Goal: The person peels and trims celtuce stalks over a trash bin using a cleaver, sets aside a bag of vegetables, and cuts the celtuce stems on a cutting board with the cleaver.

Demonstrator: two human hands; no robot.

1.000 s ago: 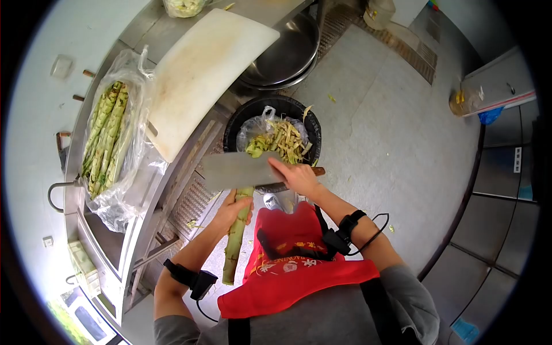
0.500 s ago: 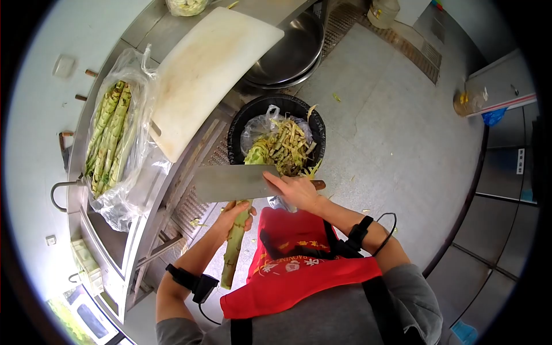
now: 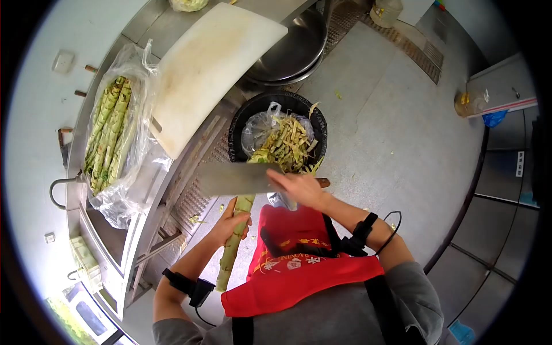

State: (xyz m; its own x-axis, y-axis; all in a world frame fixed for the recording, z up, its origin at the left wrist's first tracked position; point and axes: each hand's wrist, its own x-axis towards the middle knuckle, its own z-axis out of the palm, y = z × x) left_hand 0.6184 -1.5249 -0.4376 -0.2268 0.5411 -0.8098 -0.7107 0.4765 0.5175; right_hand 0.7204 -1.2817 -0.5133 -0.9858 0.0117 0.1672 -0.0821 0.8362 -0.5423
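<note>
My left hand point(image 3: 231, 221) is wrapped round a long green stalk point(image 3: 230, 253), which slants from the black bin down beside my red apron. In my right hand point(image 3: 302, 188) is a broad cleaver point(image 3: 233, 179), slightly blurred; its blade lies crosswise over the stalk, above my left hand, and hides part of it. Whether the blade touches the stalk I cannot tell. Beyond the blade, the stalk's leafy end shows over the black bin point(image 3: 234, 141), which holds a clear plastic bag and many peelings point(image 3: 292, 144).
On the steel counter at left lie a plastic bag of several green stalks point(image 3: 112, 132) and a white cutting board point(image 3: 204, 69). Metal basins point(image 3: 290, 49) stand behind the bin. Peeling scraps lie on the floor point(image 3: 374, 115). Steel cabinets point(image 3: 500, 213) line the right.
The cleaver has moved back and forth along the stalk, toward me and then slightly away. The stalk's lower end has swung slightly left. Both hands keep their holds.
</note>
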